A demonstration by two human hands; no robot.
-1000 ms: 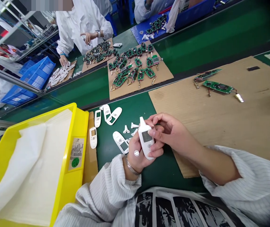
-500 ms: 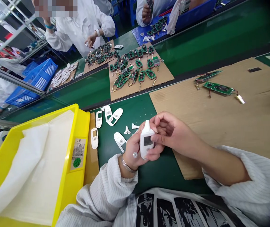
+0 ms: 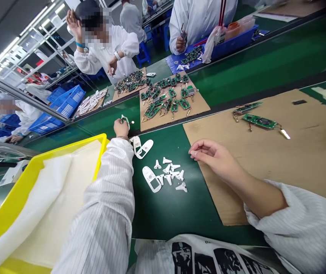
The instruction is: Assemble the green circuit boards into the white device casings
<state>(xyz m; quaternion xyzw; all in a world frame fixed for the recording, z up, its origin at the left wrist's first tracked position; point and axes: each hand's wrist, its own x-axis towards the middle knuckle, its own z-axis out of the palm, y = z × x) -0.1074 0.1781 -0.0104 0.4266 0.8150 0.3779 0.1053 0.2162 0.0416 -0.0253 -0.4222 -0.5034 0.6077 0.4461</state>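
Note:
My left hand (image 3: 121,128) reaches far forward to the green belt behind the yellow tray. Its fingers are closed around a white ear thermometer housing (image 3: 125,121) with a green board inside; a small pale round part hangs beside it. Over the near edge of the large cardboard, my right hand (image 3: 208,154) hovers with thumb and fingertips together and nothing visible in them. Between the hands lie a white front cover (image 3: 151,179), two overlapping covers (image 3: 145,148), and several small white probe tips (image 3: 167,169) on the green table.
At left stands a yellow tray (image 3: 103,150) lined with white sheet. Two loose circuit boards (image 3: 260,121) rest on the large cardboard (image 3: 302,160). Across the belt, a smaller cardboard (image 3: 201,101) bears several boards. Workers in white coats and blue baskets (image 3: 62,110) are beyond.
My left hand has carried the thermometer from in front of me forward and left to the belt. My right hand has let go of it, and the probe tips have come into view.

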